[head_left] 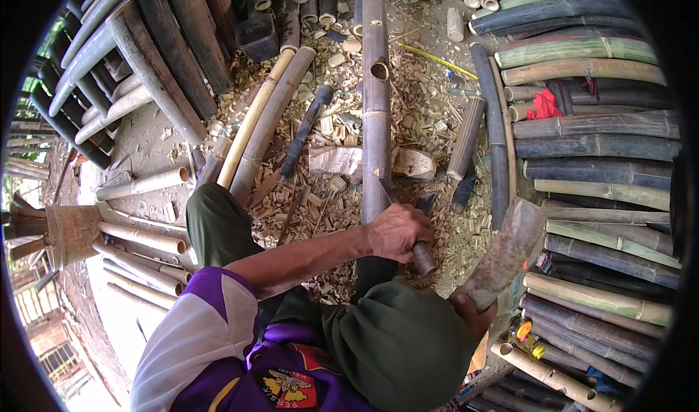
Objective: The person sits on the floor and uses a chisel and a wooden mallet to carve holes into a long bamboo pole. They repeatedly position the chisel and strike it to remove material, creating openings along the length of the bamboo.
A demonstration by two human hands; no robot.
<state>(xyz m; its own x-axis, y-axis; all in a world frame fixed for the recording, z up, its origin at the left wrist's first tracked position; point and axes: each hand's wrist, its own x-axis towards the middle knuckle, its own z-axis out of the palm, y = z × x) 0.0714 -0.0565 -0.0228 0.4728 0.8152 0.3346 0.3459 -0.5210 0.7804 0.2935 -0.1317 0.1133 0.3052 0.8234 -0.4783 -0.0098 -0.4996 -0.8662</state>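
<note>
A long dark bamboo pole (376,113) runs from the top of the head view down between my knees, with a round hole in its upper part. My left hand (399,234) is closed around a chisel (423,258), its handle end poking out below the fist. The blade slants up to the pole near a small pale cut. Low at the right, beside my knee, my right hand (473,315) grips a thick wooden mallet (504,255) by its narrow end. The mallet's heavy end points up and right, apart from the chisel.
A split wooden block (413,163) lies under the pole among scattered chips (331,208). A dark-wrapped tool (306,132) and bamboo lengths (273,121) lie to the left. Stacked bamboo (597,146) lines the right side, with a red cloth (543,105). A yellow tape measure (437,59) stretches beyond.
</note>
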